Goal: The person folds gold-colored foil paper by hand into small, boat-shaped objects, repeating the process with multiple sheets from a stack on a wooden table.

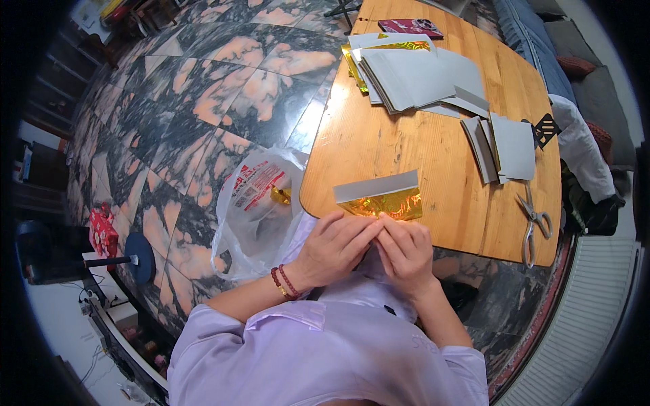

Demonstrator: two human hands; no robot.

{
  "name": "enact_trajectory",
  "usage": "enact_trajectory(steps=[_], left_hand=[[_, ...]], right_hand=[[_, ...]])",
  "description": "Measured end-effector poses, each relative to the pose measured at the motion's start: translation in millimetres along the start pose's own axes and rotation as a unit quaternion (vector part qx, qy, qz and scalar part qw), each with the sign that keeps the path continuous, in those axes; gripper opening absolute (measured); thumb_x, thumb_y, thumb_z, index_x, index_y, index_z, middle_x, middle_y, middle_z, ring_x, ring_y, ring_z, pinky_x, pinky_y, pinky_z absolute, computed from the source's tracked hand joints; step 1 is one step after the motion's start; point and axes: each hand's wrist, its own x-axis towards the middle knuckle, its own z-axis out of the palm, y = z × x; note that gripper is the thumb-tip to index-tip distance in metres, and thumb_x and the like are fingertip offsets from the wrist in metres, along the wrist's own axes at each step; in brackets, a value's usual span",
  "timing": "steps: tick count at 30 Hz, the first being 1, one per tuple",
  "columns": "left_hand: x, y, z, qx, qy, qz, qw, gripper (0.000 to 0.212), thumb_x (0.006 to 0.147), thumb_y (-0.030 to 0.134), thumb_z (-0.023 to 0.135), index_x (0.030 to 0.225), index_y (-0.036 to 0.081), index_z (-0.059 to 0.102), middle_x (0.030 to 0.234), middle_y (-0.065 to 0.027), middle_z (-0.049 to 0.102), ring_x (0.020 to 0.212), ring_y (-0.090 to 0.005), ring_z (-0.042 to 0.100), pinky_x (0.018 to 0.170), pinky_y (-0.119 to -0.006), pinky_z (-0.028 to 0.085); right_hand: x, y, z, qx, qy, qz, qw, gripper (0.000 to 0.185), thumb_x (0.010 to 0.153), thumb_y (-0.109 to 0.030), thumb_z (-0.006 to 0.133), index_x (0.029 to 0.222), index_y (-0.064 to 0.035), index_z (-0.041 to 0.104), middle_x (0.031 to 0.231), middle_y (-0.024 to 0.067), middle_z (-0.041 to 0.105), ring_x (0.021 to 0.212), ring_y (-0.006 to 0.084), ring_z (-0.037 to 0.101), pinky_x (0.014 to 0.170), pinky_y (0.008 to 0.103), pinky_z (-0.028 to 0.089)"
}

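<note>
A sheet of gold foil paper point(381, 203) lies at the near edge of the wooden table, its shiny patterned side up and a grey-white strip along the far side. My left hand point(337, 241) and my right hand point(406, 246) meet at its near edge. Thumbs and fingertips of both pinch the paper there, the fingertips almost touching each other. What is between the fingers is mostly hidden by the hands. A beaded bracelet point(285, 283) circles my left wrist.
Stacked sheets point(414, 76) with gold foil lie at the table's far end, near a dark red booklet point(411, 28). Folded grey-white papers point(513, 147) and metal scissors point(533, 221) are on the right. A plastic bag point(254, 218) holding a gold scrap hangs beside the left table edge.
</note>
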Motion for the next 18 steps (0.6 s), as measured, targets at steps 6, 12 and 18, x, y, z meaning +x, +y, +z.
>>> enact_trajectory(steps=[6,12,18], left_hand=[[9,-9,0,0.013,-0.019,-0.010,1.000,0.055,0.092,0.030,0.083,0.142,0.015,0.068,0.134,-0.0046,0.069,0.127,-0.0222,0.067,0.117,-0.050,0.042],[22,-9,1,-0.034,-0.027,-0.038,0.998,0.045,0.088,0.033,0.086,0.127,0.016,0.072,0.134,-0.0059,0.069,0.139,-0.0277,0.063,0.124,-0.065,0.027],[29,2,7,-0.056,-0.020,-0.093,0.994,0.024,0.089,0.029,0.087,0.106,0.017,0.073,0.127,-0.0021,0.072,0.140,-0.0288,0.062,0.125,-0.069,0.022]], right_hand=[[2,20,-26,-0.032,-0.025,0.063,0.997,0.057,0.082,-0.019,0.084,0.136,-0.0057,0.070,0.138,0.0086,0.068,0.115,0.0268,0.067,0.100,0.0447,0.049],[-20,15,-15,-0.001,0.027,0.051,0.998,0.047,0.080,-0.010,0.083,0.126,-0.0075,0.076,0.126,0.0066,0.070,0.108,0.0262,0.067,0.094,0.0427,0.050],[-14,9,-17,0.094,0.080,0.143,0.982,0.032,0.078,-0.006,0.085,0.109,-0.0094,0.078,0.111,0.0066,0.071,0.098,0.0276,0.066,0.084,0.0416,0.048]])
